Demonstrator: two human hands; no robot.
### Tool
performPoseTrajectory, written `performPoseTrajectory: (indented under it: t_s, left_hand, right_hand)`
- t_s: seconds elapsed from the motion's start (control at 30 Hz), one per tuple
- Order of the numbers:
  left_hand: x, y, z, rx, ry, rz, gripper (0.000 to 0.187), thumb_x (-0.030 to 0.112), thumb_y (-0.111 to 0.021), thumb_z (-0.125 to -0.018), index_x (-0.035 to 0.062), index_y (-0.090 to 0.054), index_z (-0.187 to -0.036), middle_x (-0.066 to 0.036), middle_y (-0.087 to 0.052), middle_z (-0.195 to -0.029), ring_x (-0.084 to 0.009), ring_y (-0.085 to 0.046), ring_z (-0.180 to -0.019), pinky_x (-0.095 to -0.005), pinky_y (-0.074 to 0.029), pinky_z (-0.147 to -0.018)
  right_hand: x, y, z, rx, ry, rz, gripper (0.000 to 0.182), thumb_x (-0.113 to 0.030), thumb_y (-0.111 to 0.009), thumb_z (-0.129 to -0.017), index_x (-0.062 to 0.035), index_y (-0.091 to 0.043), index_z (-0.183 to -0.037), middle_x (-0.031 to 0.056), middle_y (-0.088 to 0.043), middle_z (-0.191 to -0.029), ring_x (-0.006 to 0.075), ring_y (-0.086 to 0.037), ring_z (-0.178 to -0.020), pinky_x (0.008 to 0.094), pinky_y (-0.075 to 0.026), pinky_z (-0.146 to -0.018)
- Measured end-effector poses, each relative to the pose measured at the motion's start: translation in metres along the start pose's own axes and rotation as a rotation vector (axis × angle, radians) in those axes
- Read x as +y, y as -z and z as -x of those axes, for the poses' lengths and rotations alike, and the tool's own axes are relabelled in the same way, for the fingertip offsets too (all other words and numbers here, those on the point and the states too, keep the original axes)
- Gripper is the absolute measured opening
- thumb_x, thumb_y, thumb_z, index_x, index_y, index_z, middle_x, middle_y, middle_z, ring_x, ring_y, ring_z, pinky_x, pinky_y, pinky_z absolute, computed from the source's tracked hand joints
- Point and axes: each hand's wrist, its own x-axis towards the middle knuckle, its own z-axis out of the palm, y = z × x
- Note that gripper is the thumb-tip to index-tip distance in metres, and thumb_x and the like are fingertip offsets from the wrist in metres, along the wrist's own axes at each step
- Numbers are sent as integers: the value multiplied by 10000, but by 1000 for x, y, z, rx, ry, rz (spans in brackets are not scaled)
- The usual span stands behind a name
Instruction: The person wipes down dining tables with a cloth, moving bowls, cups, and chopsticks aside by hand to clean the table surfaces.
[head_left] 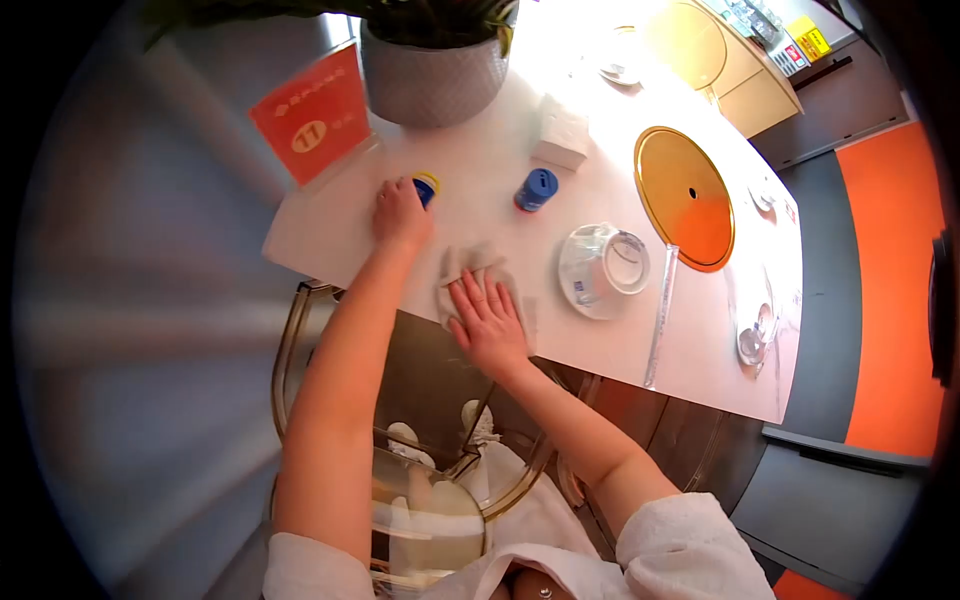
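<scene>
My left hand (402, 212) is closed around a small blue container with a yellow rim (427, 187), near the table's left end; the fingers partly cover it. My right hand (492, 318) lies flat with fingers spread on a crumpled beige cloth (462, 268) at the near table edge. To the right of the cloth is a wrapped set of white dishes (603, 270) in clear plastic. A blue cylindrical container with a slotted top (538, 190) stands beyond the cloth, apart from both hands.
On the white table (330, 225) are a red number sign (315, 115), a grey planter (435, 80), a white tissue box (563, 132), a round gold plate (685, 198) and a long wrapped packet (662, 318). A metal-framed chair (290, 365) stands against the near edge.
</scene>
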Motion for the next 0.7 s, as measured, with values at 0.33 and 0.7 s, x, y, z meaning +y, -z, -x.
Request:
performPoseTrajectory:
  t_s: [0.33,0.7]
  left_hand:
    - [42,1,3,177,-87,-277,487,367,-693,-712,75,-524,-1063,-112,-504,-1045,-278,-486,-991,-388,-437,-799]
    - [110,-29,6,331,-513,316,570,364,-704,-694,71,-499,-1138,-148,-536,-1105,-312,-504,-1033,-394,-416,-863]
  right_hand:
    - [5,-8,5,74,6,-43,519,-287,-527,-836,-87,-405,-1298,93,-309,-1407,322,-300,-1279,461,-232,-1047]
    - [10,-11,7,88,7,-124,536,-309,-513,-842,-52,-397,-1298,123,-301,-1400,330,-240,-1310,473,-196,-1063]
